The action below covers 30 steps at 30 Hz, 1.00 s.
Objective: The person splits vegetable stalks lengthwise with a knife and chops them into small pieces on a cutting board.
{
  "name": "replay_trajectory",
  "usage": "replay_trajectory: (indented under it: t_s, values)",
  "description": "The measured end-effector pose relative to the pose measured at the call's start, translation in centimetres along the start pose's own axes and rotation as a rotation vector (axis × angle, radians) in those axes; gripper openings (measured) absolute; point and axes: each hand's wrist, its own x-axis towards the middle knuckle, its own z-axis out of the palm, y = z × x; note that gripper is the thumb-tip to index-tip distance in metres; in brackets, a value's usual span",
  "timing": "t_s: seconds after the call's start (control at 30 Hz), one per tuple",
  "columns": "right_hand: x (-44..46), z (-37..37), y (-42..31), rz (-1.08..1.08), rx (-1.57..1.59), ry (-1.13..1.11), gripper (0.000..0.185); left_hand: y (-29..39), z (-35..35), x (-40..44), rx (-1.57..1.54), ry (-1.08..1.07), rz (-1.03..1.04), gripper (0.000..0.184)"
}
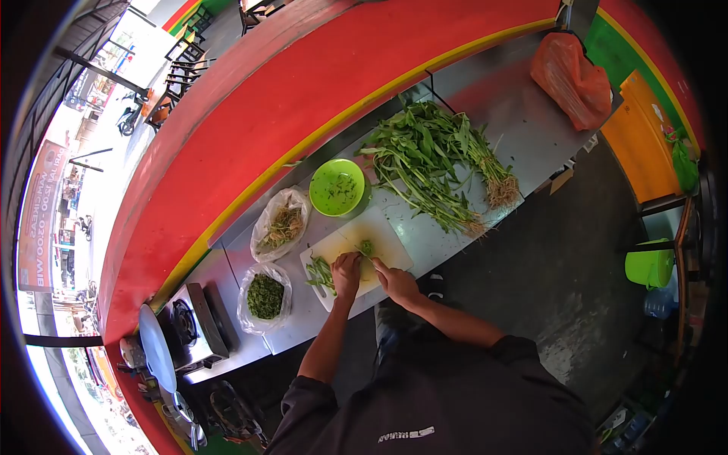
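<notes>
A white cutting board [385, 236] lies on the metal counter in front of me. My left hand [346, 273] is closed around a bunch of water spinach [319, 274], whose leafy end sticks out to the left over the board. In my right hand [397, 285] is a knife [365, 255], its thin blade pointing toward my left fingers; the fist hides most of its handle. Just beyond the blade sits a small pile of cut greens [367, 247]. Behind the board stands a green bowl [334, 205] with bits of greens inside.
A large heap of rooted water spinach [432, 152] covers the counter at right. To the left are a clear bag of yellowish trimmings [283, 226], a bag of chopped greens [265, 296] and a gas stove [199, 324]. An orange plastic bag [572, 80] lies far right. A red wall [250, 136] runs behind.
</notes>
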Motion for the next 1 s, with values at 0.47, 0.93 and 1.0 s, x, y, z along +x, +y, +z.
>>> replay_trajectory:
  t_s: [0.47,0.93,1.0]
  values:
    - [-0.1,0.2,0.0,-0.021,-0.024,0.007,0.043,-0.7,0.2,-0.3,-0.054,-0.013,0.02,0.014]
    - [-0.2,0.0,0.6,0.003,-0.018,-0.011,0.045,-0.1,0.4,-0.6,-0.062,0.001,0.003,0.015]
    - [0.0,0.2,0.8,0.006,-0.019,-0.042,0.045,-0.1,0.3,-0.4,-0.05,-0.01,-0.009,0.015]
